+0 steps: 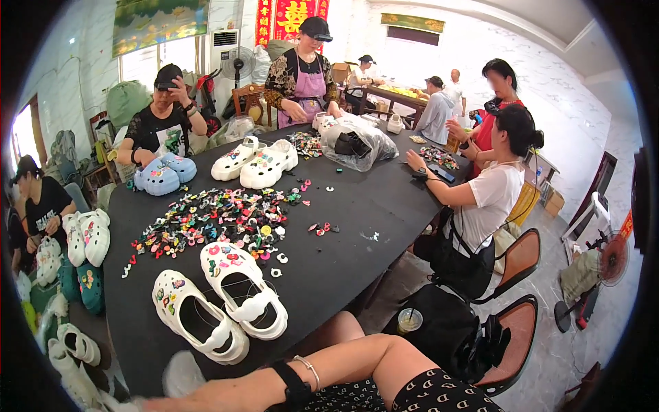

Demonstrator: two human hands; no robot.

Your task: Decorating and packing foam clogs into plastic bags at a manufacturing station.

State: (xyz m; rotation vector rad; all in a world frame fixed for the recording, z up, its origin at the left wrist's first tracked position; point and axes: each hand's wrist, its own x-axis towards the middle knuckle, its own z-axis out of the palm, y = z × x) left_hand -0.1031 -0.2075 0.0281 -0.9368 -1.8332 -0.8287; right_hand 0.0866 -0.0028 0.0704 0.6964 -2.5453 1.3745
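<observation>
My right forearm reaches across the bottom of the view to the left, with a black band and a bracelet at the wrist. My right hand (175,403) is smeared and cut off at the lower edge, so its fingers do not show. Beside it is a blurred whitish thing (182,374) whose kind I cannot make out. My left hand is out of view. On the near table lie two white clogs (194,317) with colourful charms on their toes. Beyond them spreads a heap of small coloured shoe charms (220,218).
The black table (343,240) carries white clogs (268,165), blue clogs (165,173) and a plastic bag (360,145). More clogs (93,237) hang at the left. Several people sit or stand around. Right are chairs (511,340), a drink cup (410,320) and a fan (613,259).
</observation>
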